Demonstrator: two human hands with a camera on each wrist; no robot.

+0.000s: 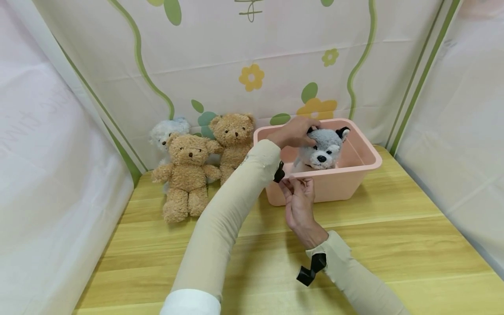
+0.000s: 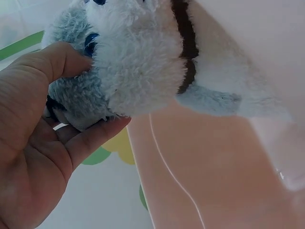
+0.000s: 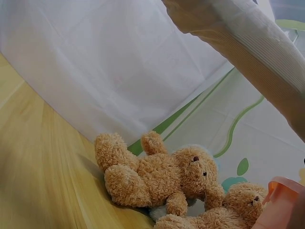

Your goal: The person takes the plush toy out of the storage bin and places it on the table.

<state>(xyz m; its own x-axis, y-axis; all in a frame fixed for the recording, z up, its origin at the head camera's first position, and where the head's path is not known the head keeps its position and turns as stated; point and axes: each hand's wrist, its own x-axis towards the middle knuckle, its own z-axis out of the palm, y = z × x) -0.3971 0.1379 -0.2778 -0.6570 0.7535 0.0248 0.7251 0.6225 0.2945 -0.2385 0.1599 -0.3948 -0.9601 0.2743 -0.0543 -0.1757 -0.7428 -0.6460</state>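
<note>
A grey and white plush husky (image 1: 326, 146) sits in a pink plastic bin (image 1: 334, 186), its head above the front rim. My left hand (image 1: 297, 132) grips the husky's head from the left side. In the left wrist view, the thumb of the left hand (image 2: 43, 119) presses by an eye of the husky (image 2: 138, 62), with other fingers at the far side of its head. Against the bin's front wall, just under the rim, is my right hand (image 1: 300, 205), its fingers bent at the rim. The right wrist view barely shows this hand.
Left of the bin are two brown teddy bears, one in front (image 1: 187, 168) and one behind (image 1: 233, 135). A pale blue plush toy (image 1: 165, 131) is partly hidden behind the front bear. Everything stands on a wooden table (image 1: 252, 271) by printed cloth walls (image 1: 220, 48).
</note>
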